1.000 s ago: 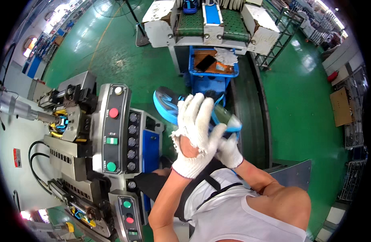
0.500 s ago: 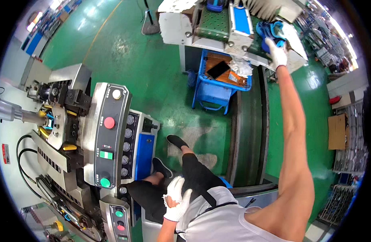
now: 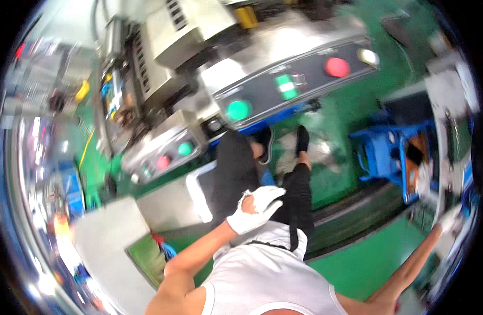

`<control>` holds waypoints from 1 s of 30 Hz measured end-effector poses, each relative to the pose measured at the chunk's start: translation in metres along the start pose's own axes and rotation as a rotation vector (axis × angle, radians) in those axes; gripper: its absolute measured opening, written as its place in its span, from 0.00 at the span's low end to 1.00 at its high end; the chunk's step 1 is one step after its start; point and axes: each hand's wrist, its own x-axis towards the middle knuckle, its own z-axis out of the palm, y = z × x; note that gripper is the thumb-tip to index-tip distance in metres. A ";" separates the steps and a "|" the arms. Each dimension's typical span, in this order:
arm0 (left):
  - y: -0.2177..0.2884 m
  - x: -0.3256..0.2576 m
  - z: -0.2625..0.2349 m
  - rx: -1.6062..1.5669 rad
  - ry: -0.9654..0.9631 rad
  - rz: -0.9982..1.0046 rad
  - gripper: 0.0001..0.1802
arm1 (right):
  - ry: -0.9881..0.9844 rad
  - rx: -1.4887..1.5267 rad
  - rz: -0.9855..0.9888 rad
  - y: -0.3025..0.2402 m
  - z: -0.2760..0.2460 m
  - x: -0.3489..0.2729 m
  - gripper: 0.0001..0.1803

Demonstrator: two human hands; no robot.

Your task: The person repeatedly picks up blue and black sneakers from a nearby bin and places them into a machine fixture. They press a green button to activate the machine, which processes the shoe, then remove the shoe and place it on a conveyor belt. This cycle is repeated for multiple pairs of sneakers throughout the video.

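Note:
My left hand (image 3: 256,209), in a white glove worn open at the palm, is over my lap with its thumb apart from the fingers and nothing in it. My right hand (image 3: 451,220), also gloved in white, stretches out to the far right rim of the view. Motion blurs its fingers, so I cannot make out their grip. Right by it is a blue object (image 3: 467,202), smeared and partly cut off by the rim. In front of me stands a machine with a slanted control panel (image 3: 304,81) bearing green, red and white buttons; neither hand touches it.
A blue plastic stand (image 3: 380,152) at the right carries a black phone (image 3: 413,153) and crumpled white material (image 3: 424,178). A metal rail (image 3: 351,212) runs along the floor beside my legs. A smaller button panel (image 3: 165,157) is at the left, above a pale bench top (image 3: 113,247).
The view has swung left, bringing the machine in front and pushing my right hand and the blue object to the right rim. My left hand remains over my lap.

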 end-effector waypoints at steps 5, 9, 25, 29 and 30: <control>-0.033 -0.061 -0.019 -0.055 0.301 -0.157 0.11 | -0.407 0.266 -0.413 -0.018 0.078 -0.259 0.36; -0.068 -0.149 -0.065 0.063 0.484 -0.560 0.13 | -1.074 0.630 -0.161 -0.130 0.054 -0.449 0.35; -0.235 -0.630 -0.061 0.110 0.170 -2.009 0.51 | -1.239 -0.138 -0.970 -0.258 0.000 -0.453 0.37; -0.239 -0.584 -0.064 0.304 0.233 -1.933 0.39 | -1.229 -0.160 -1.095 -0.251 -0.010 -0.450 0.35; -0.220 -0.569 -0.068 0.252 0.280 -1.894 0.40 | -1.212 -0.113 -1.141 -0.259 -0.024 -0.464 0.35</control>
